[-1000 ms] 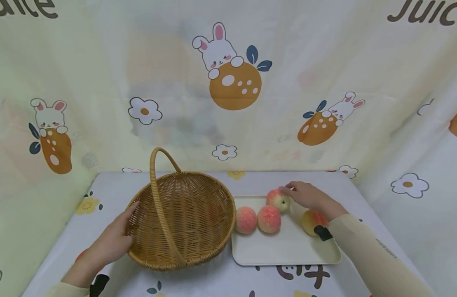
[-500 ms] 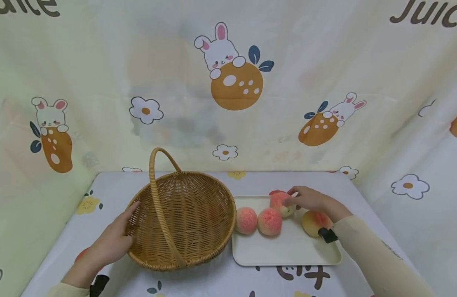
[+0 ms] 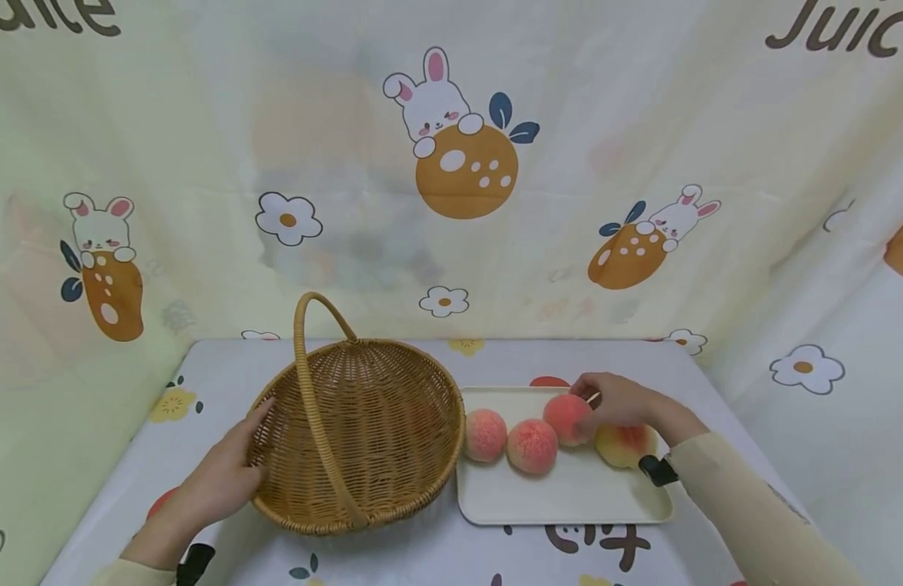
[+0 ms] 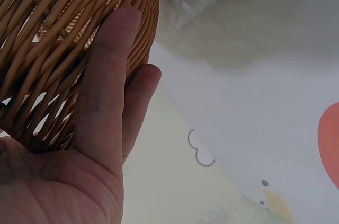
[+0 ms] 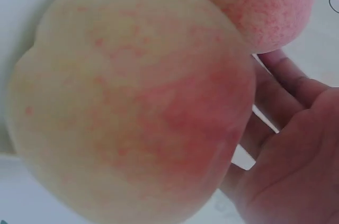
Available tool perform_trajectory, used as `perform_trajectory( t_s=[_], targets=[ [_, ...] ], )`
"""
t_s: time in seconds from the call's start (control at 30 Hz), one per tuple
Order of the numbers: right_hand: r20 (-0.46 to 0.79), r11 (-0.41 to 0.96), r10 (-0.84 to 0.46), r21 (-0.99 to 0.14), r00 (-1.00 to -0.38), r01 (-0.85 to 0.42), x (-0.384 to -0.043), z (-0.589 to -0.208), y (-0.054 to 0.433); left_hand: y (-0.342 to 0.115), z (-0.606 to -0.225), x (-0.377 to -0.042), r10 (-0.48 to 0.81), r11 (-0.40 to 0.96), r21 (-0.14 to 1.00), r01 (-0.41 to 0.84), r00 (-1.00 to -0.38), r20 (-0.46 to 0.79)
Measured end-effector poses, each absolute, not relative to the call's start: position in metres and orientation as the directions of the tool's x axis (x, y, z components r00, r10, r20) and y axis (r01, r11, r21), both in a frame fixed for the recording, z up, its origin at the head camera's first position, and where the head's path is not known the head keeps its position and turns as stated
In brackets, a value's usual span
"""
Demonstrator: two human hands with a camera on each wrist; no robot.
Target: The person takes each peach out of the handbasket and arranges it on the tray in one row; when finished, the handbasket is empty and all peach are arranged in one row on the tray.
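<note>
My left hand (image 3: 220,476) rests against the left side of a wicker basket (image 3: 370,431). In the left wrist view its straight fingers (image 4: 103,97) lie along the outside of the weave. Over the back of a cream tray (image 3: 524,500), my right hand (image 3: 623,399) holds a pink peach (image 3: 566,417) between thumb and fingers. A yellow and red peach (image 3: 625,444) sits just below that hand and fills much of the right wrist view. Two more pink peaches, a left one (image 3: 485,435) and a middle one (image 3: 532,447), lie side by side on the tray.
The basket's tall hoop handle (image 3: 315,407) arches over its left part, and its right rim sits right at the tray's left edge. A printed cloth (image 3: 392,561) covers the table. Behind stands a curtain (image 3: 348,146) with rabbit and fruit pictures.
My right hand has drawn the held peach toward the front right, turning it so its stem end no longer shows. The left hand and basket stay in place.
</note>
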State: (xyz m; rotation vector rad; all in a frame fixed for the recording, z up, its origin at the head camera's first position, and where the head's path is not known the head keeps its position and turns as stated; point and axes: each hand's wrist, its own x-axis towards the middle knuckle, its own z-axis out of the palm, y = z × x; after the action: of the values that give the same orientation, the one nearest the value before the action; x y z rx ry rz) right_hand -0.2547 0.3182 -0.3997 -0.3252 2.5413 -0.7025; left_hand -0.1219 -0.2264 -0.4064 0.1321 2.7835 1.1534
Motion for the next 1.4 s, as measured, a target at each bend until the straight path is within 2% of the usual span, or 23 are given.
perform_trajectory(
  t_s=[0.13,0.27,0.67,1.0,1.23,1.4],
  targets=[
    [-0.308,0.827,-0.390,-0.532,-0.868,-0.183,-0.251,-0.406,0.321,-0.227,-0.406,-0.122,0.127,0.712,0.701,0.033,-0.989,-0.082],
    [-0.226,0.822,-0.448,-0.484,-0.865,-0.300,-0.248,-0.410,0.320,-0.228,-0.406,-0.123,0.121,0.721,0.692,0.032,-0.989,-0.081],
    [-0.236,0.878,-0.369,-0.406,-0.899,-0.254,-0.238,-0.410,0.315,-0.227,-0.406,-0.123,0.116,0.719,0.695,0.014,-0.988,-0.100],
    [-0.206,0.871,-0.398,-0.390,-0.894,-0.298,-0.231,-0.410,0.317,-0.226,-0.404,-0.126,0.127,0.713,0.701,0.023,-0.987,-0.097],
    [-0.216,0.840,-0.394,-0.478,-0.893,-0.255,-0.225,-0.400,0.323,-0.225,-0.404,-0.125,0.121,0.713,0.701,-0.003,-0.984,-0.127],
    [-0.109,0.850,-0.351,-0.455,-0.930,-0.267,-0.225,-0.377,0.335,-0.230,-0.403,-0.125,0.150,0.710,0.703,0.045,-0.985,-0.088]
  ],
)
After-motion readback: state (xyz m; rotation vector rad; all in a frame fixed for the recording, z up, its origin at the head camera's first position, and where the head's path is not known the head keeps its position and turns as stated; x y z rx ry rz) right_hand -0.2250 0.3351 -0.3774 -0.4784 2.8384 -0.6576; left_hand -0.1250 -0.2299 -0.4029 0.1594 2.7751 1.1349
